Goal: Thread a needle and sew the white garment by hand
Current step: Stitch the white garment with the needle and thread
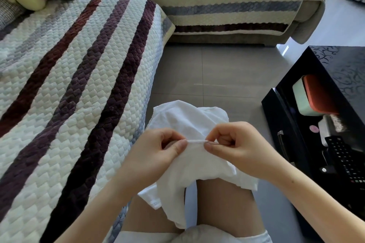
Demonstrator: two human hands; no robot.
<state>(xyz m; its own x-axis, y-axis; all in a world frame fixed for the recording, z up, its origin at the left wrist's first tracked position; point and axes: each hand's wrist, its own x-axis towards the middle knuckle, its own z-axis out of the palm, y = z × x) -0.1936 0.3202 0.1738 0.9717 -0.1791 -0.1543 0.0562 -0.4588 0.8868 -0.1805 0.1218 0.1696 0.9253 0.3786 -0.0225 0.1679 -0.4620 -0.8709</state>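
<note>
The white garment (187, 167) lies bunched over my knees in the lower middle of the head view. My left hand (158, 150) pinches a folded edge of the cloth between thumb and forefinger. My right hand (235, 146) pinches the same edge a little to the right, fingers curled. A short taut stretch of the fold (196, 141) runs between the two hands. A thin dark sliver at my right fingertips may be the needle (212, 142); it is too small to be sure. No thread shows clearly.
A quilted striped sofa cover (69, 85) fills the left side, with more sofa across the back. A black glossy coffee table (335, 77) stands at right, its shelf holding a remote control (343, 160) and an orange-and-green box (314, 96). Grey tiled floor (217, 73) lies ahead.
</note>
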